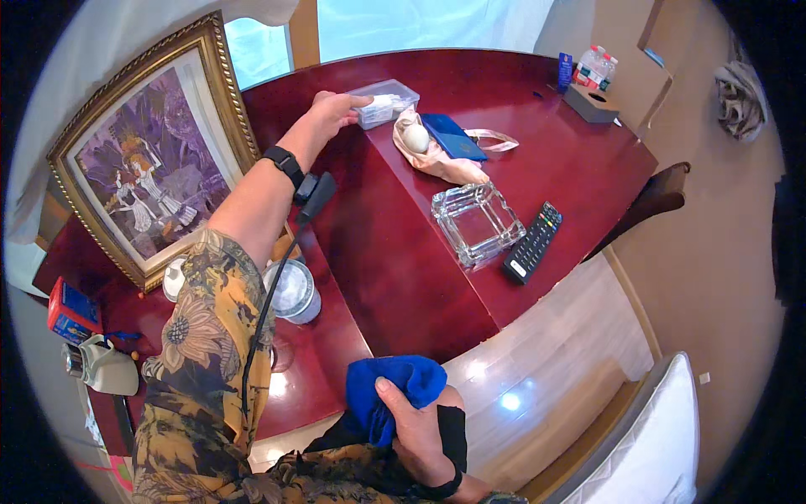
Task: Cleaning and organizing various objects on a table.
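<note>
My left hand (332, 114) reaches far across the dark red table and pinches the near left side of a clear plastic box (406, 104). White items lie inside this box; their exact kind is hard to tell. Close to my body, my right hand (419, 435) grips a folded blue cloth (393, 390), thumb on top. Just right of the box lies a pale pink fabric pouch (434, 162) with a strap, a whitish round object (415, 138) resting on it. A dark blue booklet (454, 137) lies partly over the pouch.
A glass ashtray (476, 223) and a black remote control (534, 242) lie on the tabletop (378, 252). At far right are a tissue box (590, 104) and plastic bottles (595, 66). A gold-framed picture (157, 151), lidded plastic tub (295, 293) and pale jug (108, 368) stand left.
</note>
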`<state>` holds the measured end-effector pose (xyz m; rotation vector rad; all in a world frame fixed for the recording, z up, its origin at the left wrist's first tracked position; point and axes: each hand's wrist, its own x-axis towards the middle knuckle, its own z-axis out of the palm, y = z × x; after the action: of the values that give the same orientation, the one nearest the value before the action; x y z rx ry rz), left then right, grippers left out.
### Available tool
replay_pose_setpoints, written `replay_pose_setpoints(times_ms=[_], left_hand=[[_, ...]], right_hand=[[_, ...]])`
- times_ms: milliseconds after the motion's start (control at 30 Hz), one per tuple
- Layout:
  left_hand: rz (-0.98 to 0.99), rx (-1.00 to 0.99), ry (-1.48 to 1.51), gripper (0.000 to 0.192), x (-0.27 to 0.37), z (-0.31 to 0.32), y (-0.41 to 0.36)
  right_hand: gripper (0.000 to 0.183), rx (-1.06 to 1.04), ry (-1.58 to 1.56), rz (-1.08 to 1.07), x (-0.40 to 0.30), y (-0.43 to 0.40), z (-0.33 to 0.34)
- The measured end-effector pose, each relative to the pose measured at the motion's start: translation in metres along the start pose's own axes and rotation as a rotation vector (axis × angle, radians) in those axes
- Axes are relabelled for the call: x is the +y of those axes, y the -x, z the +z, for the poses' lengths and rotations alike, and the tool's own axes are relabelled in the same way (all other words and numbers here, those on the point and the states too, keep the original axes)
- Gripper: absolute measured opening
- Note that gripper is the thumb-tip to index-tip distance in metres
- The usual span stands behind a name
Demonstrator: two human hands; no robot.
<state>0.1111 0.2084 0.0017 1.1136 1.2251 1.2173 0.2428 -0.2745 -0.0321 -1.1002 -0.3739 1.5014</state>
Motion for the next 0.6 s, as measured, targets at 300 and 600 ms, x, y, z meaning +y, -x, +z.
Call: replay_pose_setpoints(times_ms=[300,600], left_hand=[[0.118,-0.068,-0.201,0.036,0.032,-0.021,0.055],[0.42,-0.284,-0.598,0.039,0.105,-0.181,0.344]], right_hand=[[0.014,-0.067,0.211,-0.123,-0.018,0.007,0.01],[0.012,-0.038,-0.066,-0.018,0.029,0.023,0.028]])
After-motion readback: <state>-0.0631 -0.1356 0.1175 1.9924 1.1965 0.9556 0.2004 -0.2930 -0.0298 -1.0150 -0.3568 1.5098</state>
